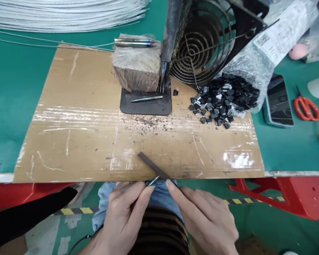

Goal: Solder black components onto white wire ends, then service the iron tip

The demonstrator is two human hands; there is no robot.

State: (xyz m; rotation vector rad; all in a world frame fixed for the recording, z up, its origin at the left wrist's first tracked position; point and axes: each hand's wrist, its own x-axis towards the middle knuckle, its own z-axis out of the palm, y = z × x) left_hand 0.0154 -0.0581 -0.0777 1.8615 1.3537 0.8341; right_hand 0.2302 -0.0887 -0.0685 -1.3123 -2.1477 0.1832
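Observation:
My left hand (124, 212) is closed in a pinch on a thin metal pin (153, 181), just below the front edge of the brown board (77, 134). My right hand (204, 216) grips a dark flat strip (152, 165), which slants up onto the board and crosses the pin's tip. Both hands are over my lap, close together. Farther back lies a pile of small black square parts (223, 99) spilling from a plastic bag (257, 60).
A wrapped block (136, 67) with metal pins on top stands behind a black plate (146, 102) holding another pin. A wire fan grille (202, 42) is at the back. A phone (278, 101) and orange scissors (307, 108) lie right. White wire bundles (63, 14) lie far left.

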